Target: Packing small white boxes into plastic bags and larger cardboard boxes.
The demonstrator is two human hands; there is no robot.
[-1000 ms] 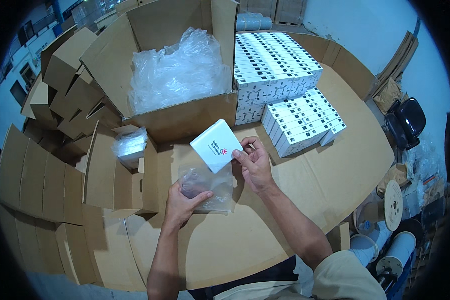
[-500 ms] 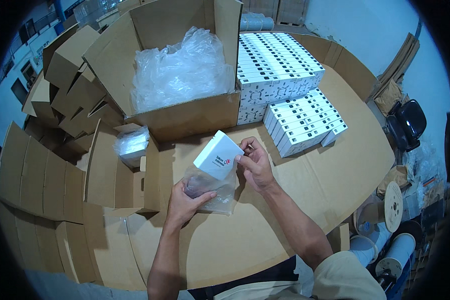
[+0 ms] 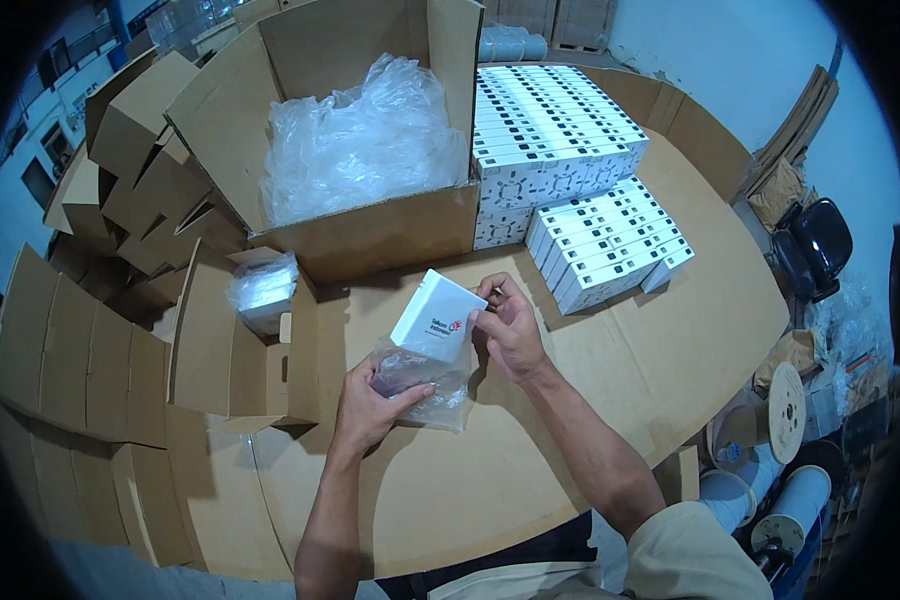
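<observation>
A flat white box point(image 3: 432, 318) with a small red mark and dark print stands partly inside a clear plastic bag point(image 3: 438, 400), its upper part sticking out. My left hand point(image 3: 372, 408) is closed round the bag's lower left side, thumb across the front. With thumb and fingers my right hand point(image 3: 511, 328) pinches the box's upper right corner, near the mouth of the bag. To the left, an open small carton point(image 3: 202, 345) holds white items in clear plastic point(image 3: 266, 292) at its far end.
Beyond my hands, a large open carton point(image 3: 380, 232) is heaped with clear plastic bags point(image 3: 365, 145). White patterned boxes point(image 3: 560, 130) stand in stacked rows at the back right, with a lower row point(image 3: 610, 245) before them. Folded cartons point(image 3: 100, 360) crowd the left; spools point(image 3: 785, 412) stand at right.
The white box has sunk slightly deeper into the plastic bag and shifted a little downward. Both hands keep nearly the same place and grip.
</observation>
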